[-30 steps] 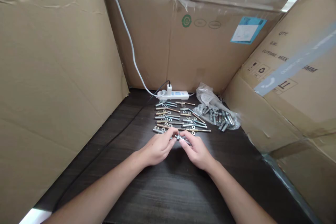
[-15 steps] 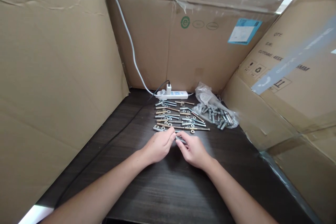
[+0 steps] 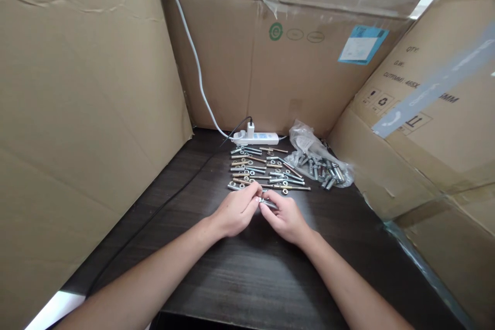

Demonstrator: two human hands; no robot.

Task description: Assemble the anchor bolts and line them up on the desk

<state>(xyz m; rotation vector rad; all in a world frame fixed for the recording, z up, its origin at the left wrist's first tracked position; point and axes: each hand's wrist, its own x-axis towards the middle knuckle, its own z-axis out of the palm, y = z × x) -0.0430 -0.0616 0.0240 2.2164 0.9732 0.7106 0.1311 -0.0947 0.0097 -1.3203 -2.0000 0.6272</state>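
Observation:
A silver expansion bolt (image 3: 269, 204) lies slantwise between my hands, just in front of the laid-out hardware. My right hand (image 3: 285, 216) is closed around its shaft with thumb and fingers. At the bolt's left end, my left hand (image 3: 237, 211) pinches with its fingertips; the fingers hide most of that end. Beyond my hands are rows of separated parts on the dark table (image 3: 232, 281): silver and brass-coloured bolts (image 3: 255, 178), sleeves, nuts (image 3: 285, 192) and washers. My left fingers partly cover the nearest row.
A clear plastic bag (image 3: 303, 136) with several assembled bolts (image 3: 330, 172) lies at the back right. Behind the rows sits a white power strip (image 3: 261, 138) with a plugged-in charger. A black cable (image 3: 174, 191) crosses the table's left side. Cardboard walls (image 3: 220, 62) enclose the back and sides.
Both hands stay together on the bolt, with the fingers slightly shifted and more of its shaft showing. The whole view has moved a little.

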